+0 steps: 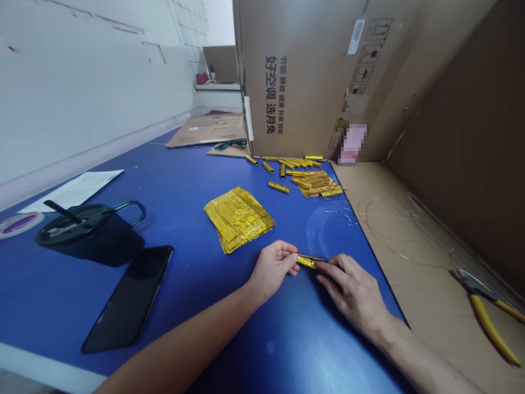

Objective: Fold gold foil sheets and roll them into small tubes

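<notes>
Between my two hands is a narrow roll of shiny gold foil paper [307, 262], just above or on the blue table. My left hand [275, 265] pinches its left end between thumb and fingers. At the other end, my right hand [353, 284] has its thumb and fingertips closed on the roll. A stack of square gold foil sheets [240, 218] lies just beyond my left hand. Farther back, several finished-looking gold rolls [279, 187] are scattered by the cardboard, some resting on a few loose foil sheets [315, 183].
On the left of the blue table [197, 306] are a black phone [129, 298], a dark lidded mug [92, 235], white paper [76, 189] and a tape roll [18, 224]. Cardboard walls [311, 82] rise behind. Yellow-handled pliers [486, 323] and thin wire lie at right.
</notes>
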`<state>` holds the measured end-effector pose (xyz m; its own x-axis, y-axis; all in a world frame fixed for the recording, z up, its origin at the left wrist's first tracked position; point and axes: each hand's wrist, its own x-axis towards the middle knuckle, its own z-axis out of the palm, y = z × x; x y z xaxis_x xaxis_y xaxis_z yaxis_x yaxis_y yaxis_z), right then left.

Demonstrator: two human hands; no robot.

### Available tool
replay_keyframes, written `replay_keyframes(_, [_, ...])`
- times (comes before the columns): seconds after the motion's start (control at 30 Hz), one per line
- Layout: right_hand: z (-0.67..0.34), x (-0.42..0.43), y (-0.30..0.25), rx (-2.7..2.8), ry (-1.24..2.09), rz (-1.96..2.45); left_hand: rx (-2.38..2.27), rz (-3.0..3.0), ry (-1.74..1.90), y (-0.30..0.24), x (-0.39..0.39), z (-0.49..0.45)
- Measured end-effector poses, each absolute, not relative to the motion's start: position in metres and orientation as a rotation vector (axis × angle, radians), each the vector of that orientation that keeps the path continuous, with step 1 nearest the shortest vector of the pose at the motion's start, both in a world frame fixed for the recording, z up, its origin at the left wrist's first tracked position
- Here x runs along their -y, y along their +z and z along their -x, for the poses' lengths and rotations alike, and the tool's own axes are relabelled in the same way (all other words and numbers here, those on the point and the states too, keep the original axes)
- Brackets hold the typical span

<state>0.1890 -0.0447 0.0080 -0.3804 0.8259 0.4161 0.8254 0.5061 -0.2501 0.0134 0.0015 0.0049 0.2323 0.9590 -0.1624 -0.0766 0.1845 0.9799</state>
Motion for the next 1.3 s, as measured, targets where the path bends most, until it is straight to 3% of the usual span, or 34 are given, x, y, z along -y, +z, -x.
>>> replay_keyframes(0.47, [-0.180, 0.038, 0.000, 2.348, -0.044, 1.420, -1.212, -1.324, 0.856, 0.004, -0.002, -0.009])
replay_keyframes(0.6, [-0.181, 0.039, 0.001, 2.353, -0.067, 1.425, -1.417, -1.914, 0.842, 0.016, 0.003, -0.002])
replay_keyframes(0.77, [-0.181, 0.039, 0.001, 2.369, -0.058, 1.434, -1.183, -2.437, 0.523, 0.015, 0.006, 0.001])
replay_keyframes(1.3, [-0.188, 0.035, -0.002, 2.240, 0.109, 1.419, -1.225, -2.382, 0.467, 0.006, -0.004, 0.003])
